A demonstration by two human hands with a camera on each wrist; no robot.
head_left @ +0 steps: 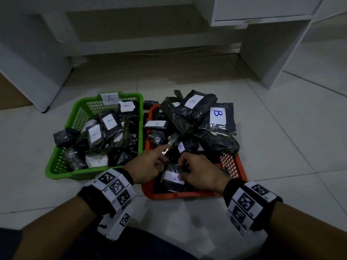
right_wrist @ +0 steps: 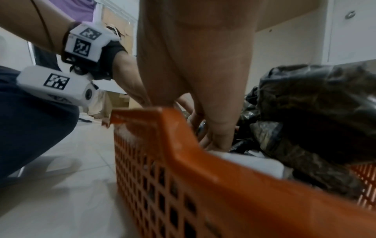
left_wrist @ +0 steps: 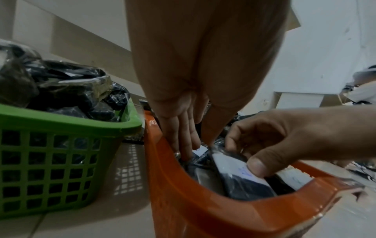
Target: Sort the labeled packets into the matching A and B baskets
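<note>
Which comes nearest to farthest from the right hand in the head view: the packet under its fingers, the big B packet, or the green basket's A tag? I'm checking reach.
From the right hand:
1. Packet under its fingers, front of the orange basket, touching.
2. Big B packet, back right of the pile.
3. A tag, far rim of the green basket, left.

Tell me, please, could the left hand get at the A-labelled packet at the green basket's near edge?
Probably yes: the left hand hovers just right of the green basket, and the A-labelled packet lies uncovered on top.
</note>
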